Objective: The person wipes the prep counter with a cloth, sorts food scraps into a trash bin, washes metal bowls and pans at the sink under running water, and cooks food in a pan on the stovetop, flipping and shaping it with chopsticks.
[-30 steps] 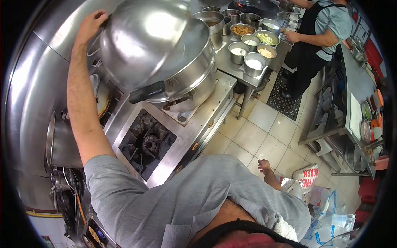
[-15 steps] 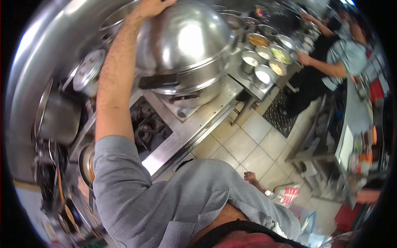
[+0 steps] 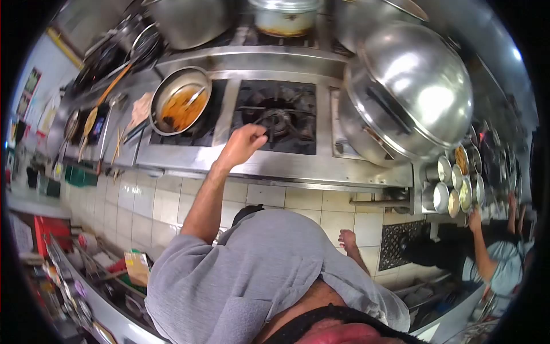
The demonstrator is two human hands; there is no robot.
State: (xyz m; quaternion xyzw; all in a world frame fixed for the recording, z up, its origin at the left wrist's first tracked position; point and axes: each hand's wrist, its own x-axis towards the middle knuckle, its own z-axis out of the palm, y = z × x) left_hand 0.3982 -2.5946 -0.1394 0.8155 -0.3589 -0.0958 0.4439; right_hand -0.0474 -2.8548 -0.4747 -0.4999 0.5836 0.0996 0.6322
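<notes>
My left hand (image 3: pixel 247 145) is over the front of the stove, beside a black burner (image 3: pixel 279 121). Its fingers are curled in, and nothing shows in them. To its left sits a steel frying pan (image 3: pixel 158 92) with orange-brown food and a spoon (image 3: pixel 195 97) in it. On the right, a large steel pot (image 3: pixel 358 129) carries a domed steel lid (image 3: pixel 421 86), tilted in my view. Low at my side hangs my right hand (image 3: pixel 348 239), fingers loosely apart, touching nothing.
Large pots (image 3: pixel 189 23) line the back, with a lidded pot (image 3: pixel 285 20) among them. Ladles and a whisk (image 3: pixel 146 46) lie at left. Small steel containers (image 3: pixel 441 196) of ingredients stand at right, near a co-worker (image 3: pixel 498 264). A black mat (image 3: pixel 395 243) lies on the tiled floor.
My left hand has left the domed lid and moved down and left to the burner, its fingers now curled. The view has turned left. My right hand still hangs low.
</notes>
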